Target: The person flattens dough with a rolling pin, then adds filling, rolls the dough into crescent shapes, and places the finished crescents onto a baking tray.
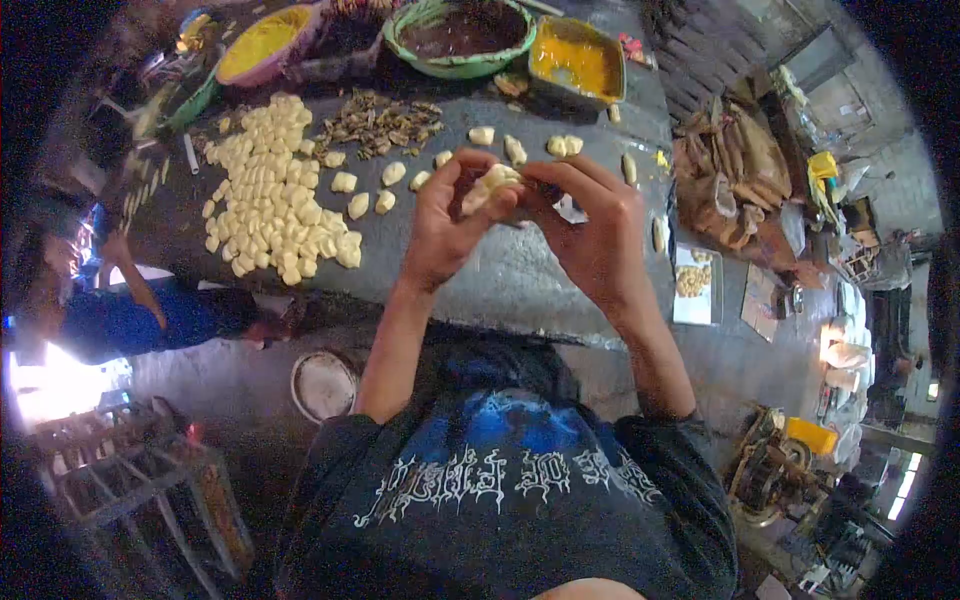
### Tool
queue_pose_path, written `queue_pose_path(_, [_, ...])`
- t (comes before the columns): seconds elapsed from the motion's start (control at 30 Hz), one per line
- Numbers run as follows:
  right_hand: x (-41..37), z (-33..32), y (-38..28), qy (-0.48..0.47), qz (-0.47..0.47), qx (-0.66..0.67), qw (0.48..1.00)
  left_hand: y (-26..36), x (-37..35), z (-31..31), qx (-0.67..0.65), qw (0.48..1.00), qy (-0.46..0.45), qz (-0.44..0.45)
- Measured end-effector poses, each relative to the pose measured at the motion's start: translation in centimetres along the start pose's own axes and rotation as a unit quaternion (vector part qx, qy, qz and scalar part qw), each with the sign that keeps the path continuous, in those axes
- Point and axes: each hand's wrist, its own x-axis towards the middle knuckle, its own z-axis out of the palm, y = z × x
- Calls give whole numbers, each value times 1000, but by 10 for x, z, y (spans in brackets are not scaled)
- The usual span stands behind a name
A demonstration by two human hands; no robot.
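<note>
My left hand [450, 215] is raised over the dark worktable, its fingers curled around a pale dough piece [488, 188]. Thumb and fingers of my right hand [590, 215] come together at the right end of the same dough; its fingertips are partly hidden. A large pile of small pale dough pieces [270, 190] lies to the left. Several single pieces, among them one dough lump [394, 173], are scattered between the pile and my hands. Behind them is a heap of brown filling strips [375, 125].
Along the far edge stand a green basin [460, 65] with dark contents, a tray of orange liquid [575, 88] and a pink-rimmed bowl of yellow stuff [228, 78]. A co-worker in blue [140, 325] is at the left. A white container [697, 315] sits at the right.
</note>
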Motion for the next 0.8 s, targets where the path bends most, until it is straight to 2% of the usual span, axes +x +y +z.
queue_pose_path(0.1, [-33,37,26,-20,88,41,995,-39,-22,-35,107,994,0,-30])
queue_pose_path(0.13, [-49,53,40,-47,112,33,992,-40,-32,-38,83,994,0,-77])
queue_pose_path(0.2, [-80,91,63,-58,172,82,980,-74,-50,-61,169,973,14,-155])
queue_pose_path(0.27, [-112,131,93,-85,208,75,972,-117,-67,-86,286,937,13,-202])
queue_pose_path(0.37, [-145,181,136,-118,249,40,960,-126,-51,-97,411,852,-48,-320])
queue_pose_path(0.4, [-152,193,147,-122,256,41,958,-174,-65,-121,464,867,-54,-174])
queue_pose_path(0.53, [-138,203,149,-91,329,-11,940,-182,-45,-131,456,876,-39,-150])
queue_pose_path(0.63, [-136,197,157,-126,301,-148,934,-184,-32,-140,466,879,1,-101])
queue_pose_path(0.67, [-135,198,159,-114,302,-162,933,-185,-30,-144,463,880,-20,-103])
queue_pose_path(0.77, [-122,184,163,-193,346,-180,900,-184,-30,-155,452,882,-86,-99])
queue_pose_path(0.8, [-114,178,165,-220,422,-108,873,-185,-29,-158,449,882,-107,-94])
